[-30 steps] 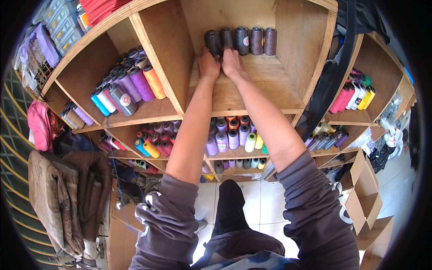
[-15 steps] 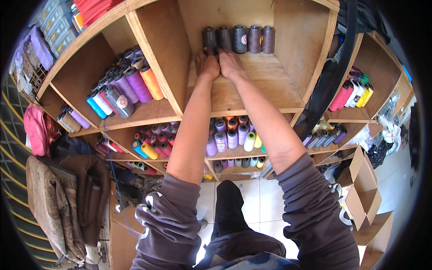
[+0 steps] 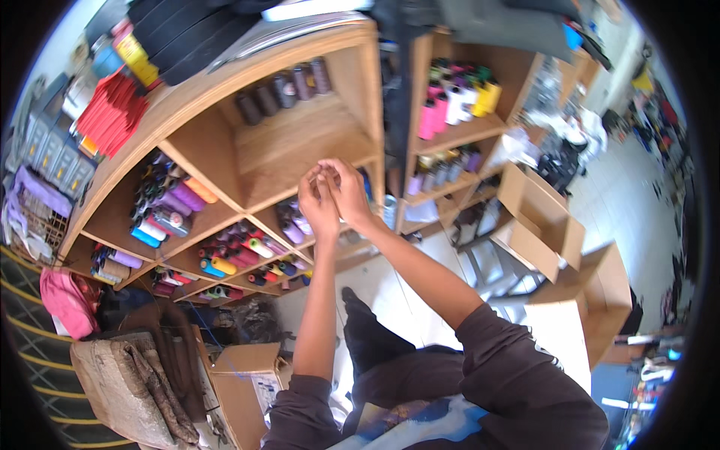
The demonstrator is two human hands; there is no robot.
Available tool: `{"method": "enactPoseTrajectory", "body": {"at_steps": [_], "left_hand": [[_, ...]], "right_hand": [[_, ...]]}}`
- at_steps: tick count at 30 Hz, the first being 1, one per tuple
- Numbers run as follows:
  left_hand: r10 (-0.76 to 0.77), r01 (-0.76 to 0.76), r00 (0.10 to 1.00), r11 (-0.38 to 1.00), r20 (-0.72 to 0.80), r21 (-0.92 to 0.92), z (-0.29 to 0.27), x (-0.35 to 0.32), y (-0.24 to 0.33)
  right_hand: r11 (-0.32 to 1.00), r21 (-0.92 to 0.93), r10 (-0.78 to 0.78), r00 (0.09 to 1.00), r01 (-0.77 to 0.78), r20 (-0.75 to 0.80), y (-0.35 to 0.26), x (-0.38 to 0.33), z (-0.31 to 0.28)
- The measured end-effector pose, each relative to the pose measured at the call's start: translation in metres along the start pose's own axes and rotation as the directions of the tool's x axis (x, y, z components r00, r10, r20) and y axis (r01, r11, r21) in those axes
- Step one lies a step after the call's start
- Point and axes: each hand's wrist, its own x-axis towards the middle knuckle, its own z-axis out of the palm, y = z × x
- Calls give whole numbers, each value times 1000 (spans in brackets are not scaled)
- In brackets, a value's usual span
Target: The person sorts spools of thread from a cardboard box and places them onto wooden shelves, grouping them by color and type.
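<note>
Hands meet before the wooden shelf (image 3: pixel 300 142): left hand (image 3: pixel 319 201) and right hand (image 3: pixel 346 189) touching, fingertips pinched together, contents too small to tell.

Light wooden shelf (image 3: pixel 285 146) holds dark brown spools (image 3: pixel 283 88); pink and yellow spools (image 3: pixel 457 101) beside it

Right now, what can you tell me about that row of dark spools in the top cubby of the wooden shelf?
The row of dark spools has four thread cones, brown to greyish-purple, standing side by side at the back of the pale wooden cubby. They look wound full and glossy. Nothing else shares that cubby. The left hand and right hand are raised together in front of the shelf, below the spools, touching none of them.
</note>
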Motion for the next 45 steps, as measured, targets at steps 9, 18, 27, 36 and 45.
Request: {"method": "enactPoseTrajectory", "body": {"at_steps": [9, 18, 27, 36, 45], "left_hand": [[-224, 235, 846, 971, 484, 38, 135, -317, 50], [-233, 245, 424, 960, 875, 136, 241, -493, 133], [-103, 404, 79, 913, 992, 63, 383, -553, 112], [31, 281, -89, 960, 996, -4, 523, -572, 75], [-233, -102, -196, 971, 953, 216, 558, -645, 39]], "right_hand": [[873, -125, 407, 846, -471, -345, -38, -223, -303], [669, -189, 401, 564, -719, -722, -64, -362, -500], [582, 28, 405, 261, -812, -876, -62, -368, -625], [311, 37, 261, 48, -950, -964, -2, -404, -731], [45, 223, 526, -166, -974, -834, 81, -496, -797]]}}
